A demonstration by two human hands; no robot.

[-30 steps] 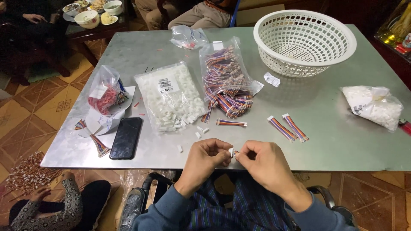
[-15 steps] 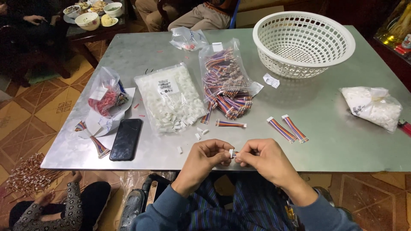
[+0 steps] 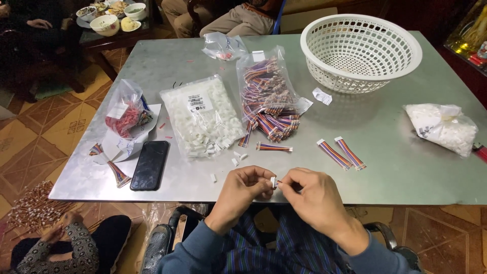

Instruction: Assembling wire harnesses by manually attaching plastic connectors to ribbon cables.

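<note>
On the grey metal counter point(image 3: 406, 152) nothing has shifted; our left hand point(image 3: 248, 185) still pinches the small white plastic connector point(image 3: 273, 181) at the near edge, our right hand point(image 3: 309, 190) gripping its thin wires.

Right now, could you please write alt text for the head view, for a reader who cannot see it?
Two hands, left hand and right hand, pinch a small white connector over the near edge of a metal table. Bags of white connectors and striped wires, a phone and a white basket lie beyond.
</note>
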